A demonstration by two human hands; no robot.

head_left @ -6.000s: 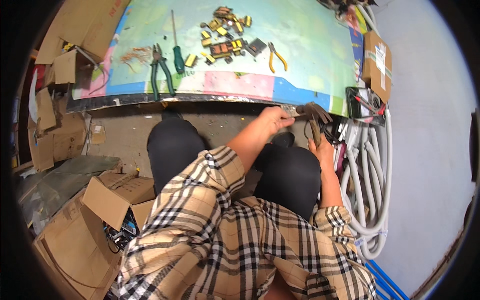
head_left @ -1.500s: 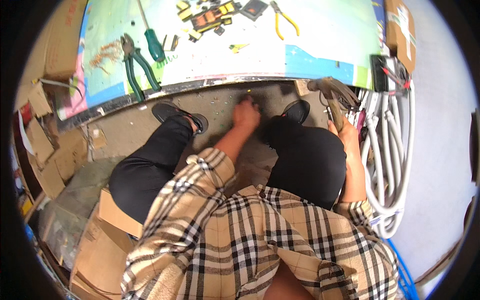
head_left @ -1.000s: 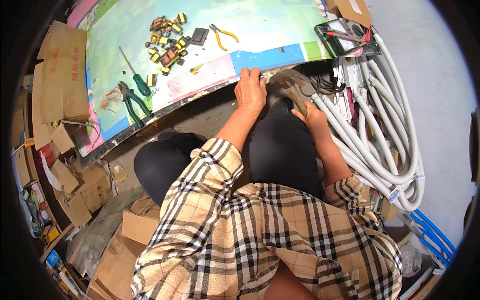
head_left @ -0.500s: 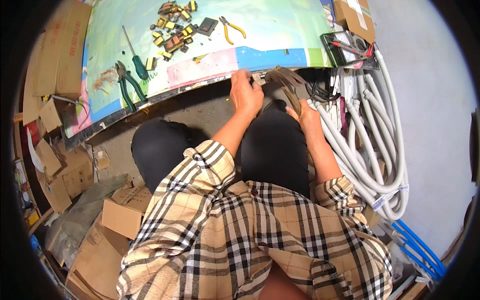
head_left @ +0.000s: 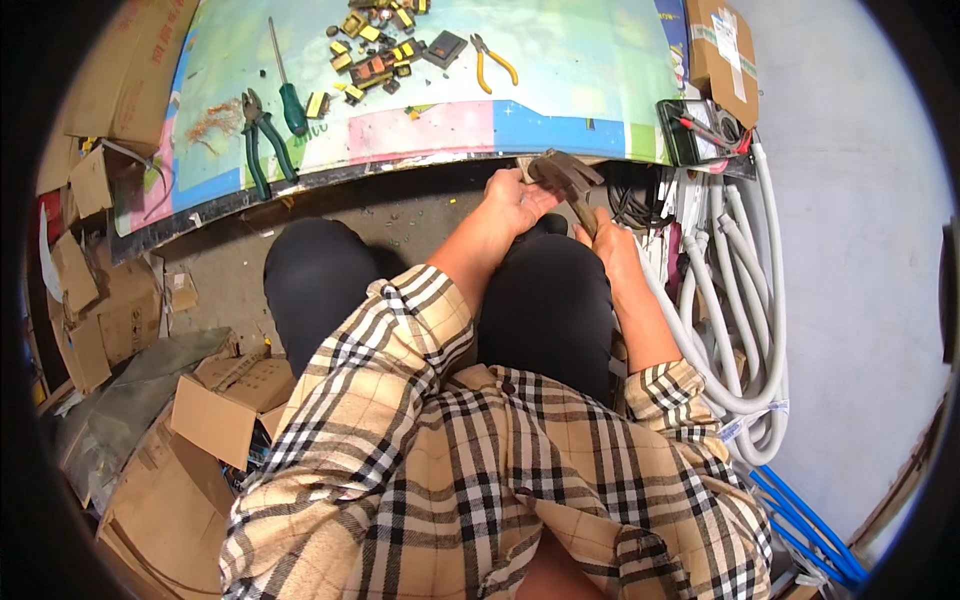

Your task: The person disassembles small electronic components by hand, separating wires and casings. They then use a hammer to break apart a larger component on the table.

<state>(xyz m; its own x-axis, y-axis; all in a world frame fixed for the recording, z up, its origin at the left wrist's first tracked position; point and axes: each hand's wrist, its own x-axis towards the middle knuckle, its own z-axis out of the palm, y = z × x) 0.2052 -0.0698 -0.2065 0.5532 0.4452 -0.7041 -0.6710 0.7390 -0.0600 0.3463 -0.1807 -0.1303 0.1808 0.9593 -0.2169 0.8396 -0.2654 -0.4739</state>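
Observation:
My right hand is wrapped around the handle of a claw hammer. The worn metal hammer head is raised just in front of the table edge, above my right knee. Close against its left side is my left hand, palm turned partly up. Its fingers reach out beneath the hammer head, which hides their tips. A small pale piece shows at the table edge beside my left thumb; what it is cannot be made out.
On the table lie green-handled pliers, a screwdriver, yellow-handled cutters and several yellow-black component pieces. White hoses coil at right, near a black tray. Cardboard boxes crowd the left floor.
My left hand has turned from a curled pose to palm partly up, its fingers now under the hammer head. The hammer stays in my right hand. The view has shifted slightly.

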